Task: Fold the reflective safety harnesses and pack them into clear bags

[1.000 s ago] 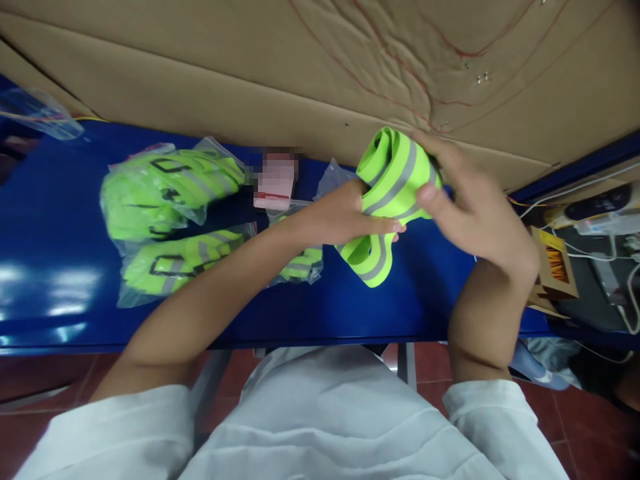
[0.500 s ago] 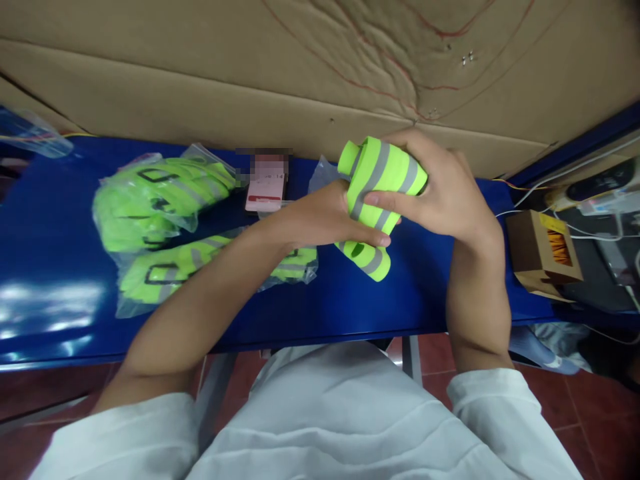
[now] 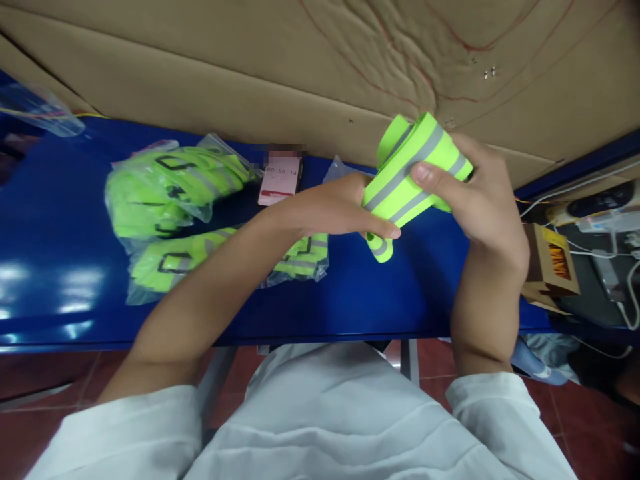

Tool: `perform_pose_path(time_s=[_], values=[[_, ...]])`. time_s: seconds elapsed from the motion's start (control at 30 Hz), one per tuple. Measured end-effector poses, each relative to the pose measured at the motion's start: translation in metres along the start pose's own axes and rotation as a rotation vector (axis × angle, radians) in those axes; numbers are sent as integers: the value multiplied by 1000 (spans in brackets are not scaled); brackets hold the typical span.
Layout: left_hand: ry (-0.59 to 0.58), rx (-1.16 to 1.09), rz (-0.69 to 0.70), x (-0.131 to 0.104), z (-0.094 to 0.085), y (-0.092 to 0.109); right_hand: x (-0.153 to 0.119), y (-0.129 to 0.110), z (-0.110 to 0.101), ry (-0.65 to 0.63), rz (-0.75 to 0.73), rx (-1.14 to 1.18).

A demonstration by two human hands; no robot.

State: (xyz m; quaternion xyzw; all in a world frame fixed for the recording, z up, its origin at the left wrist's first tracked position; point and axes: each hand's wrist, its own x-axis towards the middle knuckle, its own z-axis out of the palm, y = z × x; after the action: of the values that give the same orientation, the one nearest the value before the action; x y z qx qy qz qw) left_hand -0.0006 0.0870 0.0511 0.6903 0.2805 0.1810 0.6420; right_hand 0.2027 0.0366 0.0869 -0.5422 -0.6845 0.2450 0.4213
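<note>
A neon yellow-green fabric bundle with grey stripes (image 3: 407,183) is up above the blue table, between both hands. My left hand (image 3: 350,207) grips its lower left end, thumb across the front. At the upper right, my right hand (image 3: 483,190) is closed round the other end, with its thumb pressed on the striped face. Part of the fabric curls out below my left thumb. Its far side and most of my fingers are hidden behind it. Clear bags of similar neon fabric (image 3: 150,193) lie to the left, partly behind my left forearm.
A phone showing a timer (image 3: 281,179) lies near the back of the blue table (image 3: 350,313). Brown cardboard (image 3: 200,73) stands behind. An open brown box (image 3: 553,263), cables and dark equipment are at the right. A clear plastic cup (image 3: 55,117) lies at the far left.
Both hands have shifted right with the bundle. My right hand has moved farther from my left, and the fabric between them looks longer and more tilted. The view has shifted slightly.
</note>
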Motion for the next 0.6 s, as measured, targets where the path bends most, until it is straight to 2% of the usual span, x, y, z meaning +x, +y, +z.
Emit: perform_pose_path(time_s=[0.1, 0.2, 0.33, 0.4, 0.5, 0.53, 0.6], values=[[-31, -129, -22, 4, 0, -5, 1, -2, 0, 57, -6, -50], [-38, -158, -8, 4, 0, -5, 1, -3, 0, 10, 53, 57], [-223, -53, -4, -1, -8, -4, -1, -6, 4, -109, 112, 127], [-320, -27, 25, -2, -13, -6, -3, -9, 5, -118, 92, 85], [-406, -86, 82, -2, -14, -8, -6, -13, 6, -110, 83, 66], [-411, -106, 87, -2, -13, -8, -7, -13, 5, -117, 91, 81], [-284, -107, 86, -2, -10, -9, -7, -14, 5, -142, 102, 99]])
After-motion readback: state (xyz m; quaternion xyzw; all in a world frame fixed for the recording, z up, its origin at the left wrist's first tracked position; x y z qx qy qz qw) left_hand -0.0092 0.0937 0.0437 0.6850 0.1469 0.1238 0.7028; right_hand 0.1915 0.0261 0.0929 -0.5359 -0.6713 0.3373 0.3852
